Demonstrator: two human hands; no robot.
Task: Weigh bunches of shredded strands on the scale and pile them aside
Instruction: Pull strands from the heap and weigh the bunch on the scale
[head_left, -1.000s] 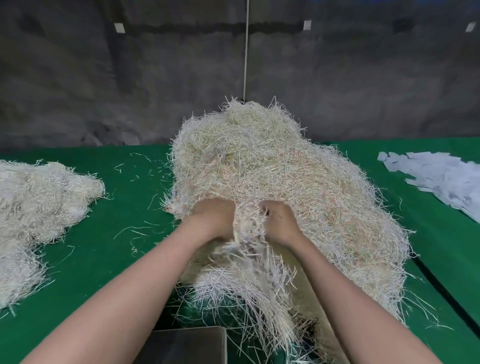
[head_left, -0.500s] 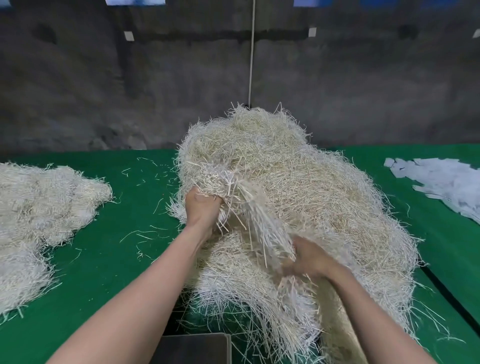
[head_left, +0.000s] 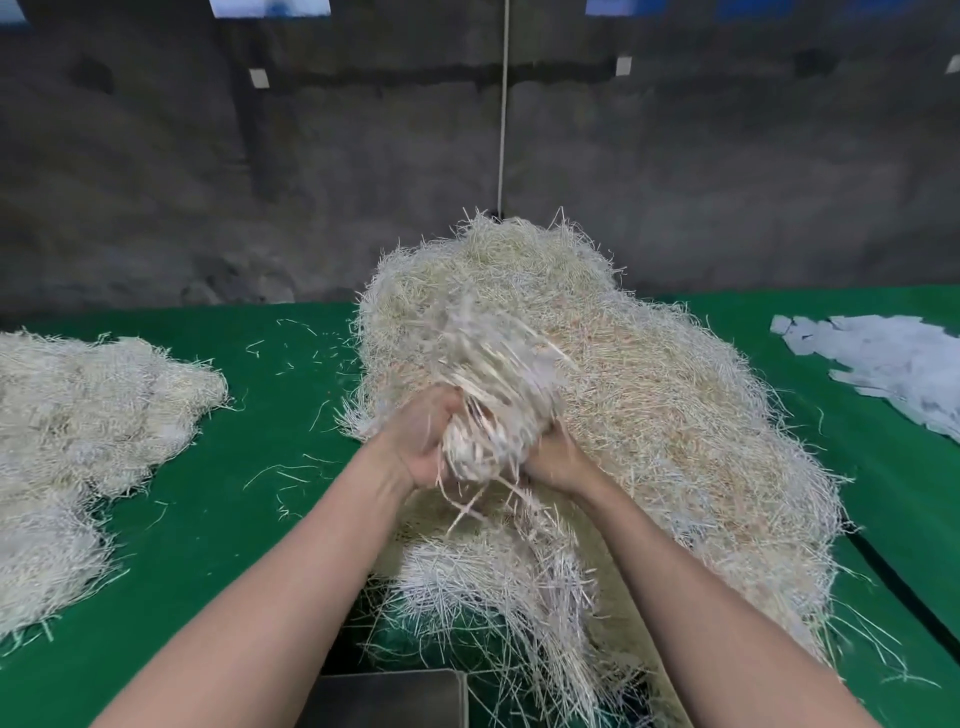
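2 hands meet at the middle of the view, and we clasp 1 bunch (head_left: 493, 395) of pale shredded strands between them. Our left hand (head_left: 421, 441) curls around the bunch's lower left side, fingers closed on it. Our right hand (head_left: 556, 457) cups the lower right side, fingers wrapped under the strands. The bunch fans up and away from both hands, blurred at its top, with loose ends dangling below the palms.

Just beyond and to the right of our hands rises the big heap (head_left: 649, 415) the same strands lie in, spilling down under our forearms. Well to the left of our left hand sits a second pile (head_left: 88, 415) on the green table (head_left: 249, 519). Far right of our right hand lie white paper scraps (head_left: 883, 358). Below our left forearm, at the near edge, shows a dark flat scale (head_left: 384, 699).
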